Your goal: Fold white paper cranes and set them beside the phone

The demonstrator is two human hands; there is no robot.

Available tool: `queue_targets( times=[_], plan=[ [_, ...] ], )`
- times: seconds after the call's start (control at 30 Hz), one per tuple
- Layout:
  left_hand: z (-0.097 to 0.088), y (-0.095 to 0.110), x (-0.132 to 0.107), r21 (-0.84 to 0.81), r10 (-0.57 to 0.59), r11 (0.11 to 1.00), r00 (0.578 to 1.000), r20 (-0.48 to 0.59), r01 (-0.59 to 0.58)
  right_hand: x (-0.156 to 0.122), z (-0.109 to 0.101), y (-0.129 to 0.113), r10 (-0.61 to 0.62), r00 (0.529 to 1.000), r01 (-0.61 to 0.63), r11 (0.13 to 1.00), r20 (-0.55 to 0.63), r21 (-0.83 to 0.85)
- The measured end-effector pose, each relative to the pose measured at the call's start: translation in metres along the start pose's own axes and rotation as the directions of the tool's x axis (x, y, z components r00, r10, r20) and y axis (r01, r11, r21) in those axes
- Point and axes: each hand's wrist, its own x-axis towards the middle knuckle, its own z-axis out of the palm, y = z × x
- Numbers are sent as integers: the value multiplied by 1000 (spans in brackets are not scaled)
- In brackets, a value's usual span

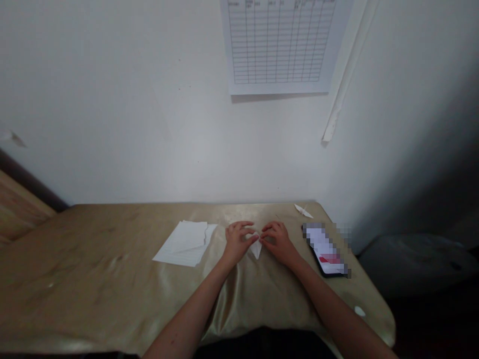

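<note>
A small piece of folded white paper (256, 249) lies at the middle of the table, its pointed end toward me. My left hand (238, 240) pinches its upper left edge between thumb and fingers. From the other side, my right hand (277, 239) grips the upper right edge with its fingertips. The fingers partly cover the top of the fold. Left of my left hand lies a stack of white paper sheets (183, 247), the top one with a torn edge.
A phone (325, 252) with a lit screen lies right of my right hand. Behind it rests a small folded paper shape (303, 211). A white scrap (359, 311) is near the right edge of the gold-coloured table cover (93, 279). A printed chart (279, 50) hangs on the wall.
</note>
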Motion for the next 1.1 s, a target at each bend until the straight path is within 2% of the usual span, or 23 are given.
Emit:
queue_targets(
  times=[0.43, 0.63, 0.77, 1.1],
  plan=[
    [3, -1, -2, 3, 16, 1000, 1000, 6, -16, -1, 2, 2, 3, 1000, -3, 1000, 10, -13],
    [5, 1, -2, -7, -13, 1000, 1000, -17, 13, 0, 1, 0, 5, 1000, -6, 1000, 13, 17],
    [3, 2, -1, -24, -27, 999, 999, -46, 26, -1, 0, -2, 5, 1000, -5, 1000, 21, 12],
    [-1, 1, 1, -38, -13, 999, 999, -41, 11, -1, 1, -1, 29, 999, -30, 999, 32, 29]
  ],
)
